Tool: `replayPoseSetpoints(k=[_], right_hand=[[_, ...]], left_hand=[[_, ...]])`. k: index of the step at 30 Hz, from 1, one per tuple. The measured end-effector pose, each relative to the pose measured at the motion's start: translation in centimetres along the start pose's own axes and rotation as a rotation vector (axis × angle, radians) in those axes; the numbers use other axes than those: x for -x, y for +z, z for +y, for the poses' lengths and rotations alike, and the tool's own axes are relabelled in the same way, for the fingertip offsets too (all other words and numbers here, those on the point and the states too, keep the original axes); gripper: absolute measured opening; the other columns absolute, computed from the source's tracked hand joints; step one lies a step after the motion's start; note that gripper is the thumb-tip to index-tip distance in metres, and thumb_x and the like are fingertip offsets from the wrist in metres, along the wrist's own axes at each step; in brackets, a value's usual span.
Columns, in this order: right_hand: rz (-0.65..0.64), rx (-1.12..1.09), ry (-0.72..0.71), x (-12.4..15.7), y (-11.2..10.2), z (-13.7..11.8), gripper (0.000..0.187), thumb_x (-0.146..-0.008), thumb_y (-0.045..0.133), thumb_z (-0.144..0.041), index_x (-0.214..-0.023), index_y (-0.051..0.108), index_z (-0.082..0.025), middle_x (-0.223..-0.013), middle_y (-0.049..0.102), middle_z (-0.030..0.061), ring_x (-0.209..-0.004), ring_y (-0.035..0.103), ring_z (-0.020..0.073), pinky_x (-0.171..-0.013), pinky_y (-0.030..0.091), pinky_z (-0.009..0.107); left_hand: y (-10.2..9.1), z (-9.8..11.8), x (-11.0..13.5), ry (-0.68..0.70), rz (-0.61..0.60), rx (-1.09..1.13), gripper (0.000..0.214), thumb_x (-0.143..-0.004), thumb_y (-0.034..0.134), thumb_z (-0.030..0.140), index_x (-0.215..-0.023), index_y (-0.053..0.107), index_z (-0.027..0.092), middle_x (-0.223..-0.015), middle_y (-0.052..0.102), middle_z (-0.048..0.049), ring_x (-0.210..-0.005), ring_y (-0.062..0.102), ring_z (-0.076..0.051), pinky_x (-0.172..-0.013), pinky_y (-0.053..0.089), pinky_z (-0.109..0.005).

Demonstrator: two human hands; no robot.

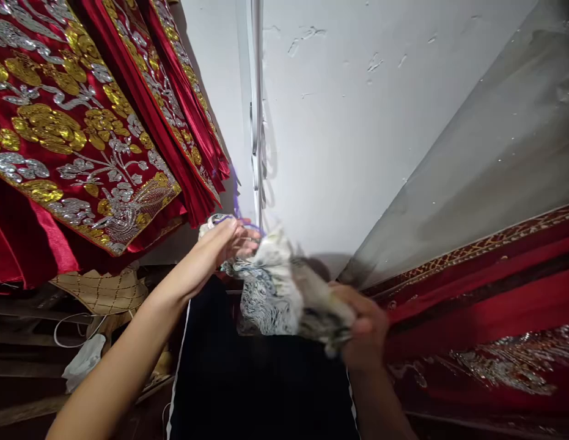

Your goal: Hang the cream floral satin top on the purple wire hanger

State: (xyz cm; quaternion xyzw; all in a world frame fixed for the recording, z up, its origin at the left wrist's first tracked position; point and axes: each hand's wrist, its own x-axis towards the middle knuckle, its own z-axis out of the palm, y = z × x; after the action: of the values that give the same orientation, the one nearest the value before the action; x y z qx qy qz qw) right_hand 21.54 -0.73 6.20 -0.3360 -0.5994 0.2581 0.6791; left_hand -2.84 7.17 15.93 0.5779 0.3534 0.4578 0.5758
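Note:
A white-and-black marbled cloth (270,299) hangs bunched between my two hands in front of my body. My left hand (238,239) is closed around its upper left part, with fingers partly curled and some cloth showing on both sides. A thin purple strip (236,194), perhaps part of a hanger, runs down to these fingers; its full shape is hidden. My right hand (367,327), smeared by motion, grips the cloth's right end. Folds hide the fingertips there.
Red garments (96,134) with gold and silver embroidery hang at left. A metal rail (255,122) runs along the white wall (339,134). To the right, a translucent plastic cover (472,165) lies over more red fabric (504,305). Wooden slats and a white bag (85,360) are low left.

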Motion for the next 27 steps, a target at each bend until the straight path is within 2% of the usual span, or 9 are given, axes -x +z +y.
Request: replayPoseSetpoints(k=[2,4,8,12,15,19,22,25,27], right_hand=[[-0.329,-0.087,-0.056,0.7,1.6,-0.1,0.067,-0.091,0.041,-0.077,-0.096,0.075,-0.020,-0.073,0.065,0.0057,-0.064,0.060,0.0199,-0.059,0.045,0.033],[-0.491,-0.147,-0.023,0.7,2.6,0.6,0.073,-0.093,0.034,-0.078,-0.114,0.074,-0.020,-0.083,0.071,0.0082,-0.073,0.065,0.0220,-0.065,0.049,0.035],[-0.378,0.032,0.158,-0.4,3.0,3.3,0.050,-0.103,0.035,-0.056,-0.123,0.068,-0.023,-0.096,0.073,0.0071,-0.087,0.068,0.0214,-0.078,0.053,0.034],[-0.322,0.281,0.156,-1.3,3.5,5.1,0.050,-0.099,0.054,-0.044,-0.147,0.048,-0.030,-0.140,0.057,0.0092,-0.130,0.052,0.0271,-0.108,0.043,0.042],[-0.401,0.298,0.180,-2.2,3.9,5.5,0.052,-0.096,0.059,-0.044,-0.145,0.048,-0.030,-0.127,0.062,0.0090,-0.118,0.059,0.0256,-0.100,0.049,0.040],[-0.230,0.512,0.099,-4.6,2.9,5.8,0.024,-0.095,0.059,-0.042,-0.112,0.069,-0.028,-0.091,0.060,0.0056,-0.095,0.057,0.0245,-0.088,0.047,0.041],[-0.209,0.504,0.081,-6.6,1.4,6.1,0.026,-0.095,0.058,-0.045,-0.086,0.070,-0.024,-0.096,0.058,0.0072,-0.097,0.055,0.0249,-0.087,0.045,0.039],[-0.368,0.266,0.219,-7.9,0.5,6.1,0.037,-0.097,0.054,-0.049,-0.074,0.061,-0.021,-0.081,0.055,0.0033,-0.074,0.053,0.0174,-0.068,0.044,0.031],[-0.327,0.160,0.296,-8.6,0.5,5.9,0.038,-0.096,0.055,-0.051,-0.073,0.057,-0.021,-0.070,0.049,-0.0002,-0.062,0.046,0.0140,-0.057,0.038,0.027]], left_hand=[[0.0,-0.1,1.3,-0.145,-0.014,0.201,0.045,-0.095,0.057,0.053,-0.121,0.067,0.017,-0.103,0.068,-0.0110,-0.090,0.066,-0.020,-0.086,0.054,-0.033],[-0.9,-0.1,3.2,-0.230,-0.006,0.240,0.044,-0.093,0.061,0.049,-0.124,0.065,0.018,-0.095,0.067,-0.0089,-0.084,0.064,-0.017,-0.079,0.054,-0.028],[-3.8,0.7,8.3,-0.333,-0.092,-0.138,0.045,-0.094,0.062,0.045,-0.135,0.061,0.024,-0.073,0.059,-0.0009,-0.063,0.053,-0.012,-0.057,0.046,-0.018],[-6.3,2.1,11.4,-0.290,-0.084,-0.635,0.037,-0.087,0.072,0.043,-0.121,0.072,0.030,-0.107,0.072,-0.0057,-0.094,0.066,-0.022,-0.076,0.054,-0.023],[-7.2,3.0,10.5,-0.165,-0.063,-0.737,0.028,-0.093,0.063,0.045,-0.109,0.076,0.027,-0.110,0.074,-0.0054,-0.103,0.068,-0.025,-0.086,0.054,-0.026],[-7.4,3.0,7.5,0.001,-0.028,-0.821,0.031,-0.096,0.057,0.045,-0.099,0.077,0.023,-0.095,0.076,-0.0049,-0.085,0.068,-0.021,-0.071,0.052,-0.025],[-7.1,2.0,5.1,0.169,0.197,-0.904,0.026,-0.092,0.064,0.045,-0.094,0.077,0.022,-0.088,0.075,-0.0028,-0.075,0.066,-0.018,-0.063,0.048,-0.024],[-6.8,0.9,2.6,0.366,0.456,-0.979,0.020,-0.089,0.069,0.040,-0.090,0.077,0.022,-0.082,0.074,-0.0010,-0.071,0.065,-0.016,-0.066,0.048,-0.026],[-6.6,0.4,0.9,0.513,0.536,-0.999,0.016,-0.090,0.068,0.035,-0.091,0.075,0.021,-0.089,0.074,-0.0025,-0.080,0.067,-0.018,-0.075,0.051,-0.029]])
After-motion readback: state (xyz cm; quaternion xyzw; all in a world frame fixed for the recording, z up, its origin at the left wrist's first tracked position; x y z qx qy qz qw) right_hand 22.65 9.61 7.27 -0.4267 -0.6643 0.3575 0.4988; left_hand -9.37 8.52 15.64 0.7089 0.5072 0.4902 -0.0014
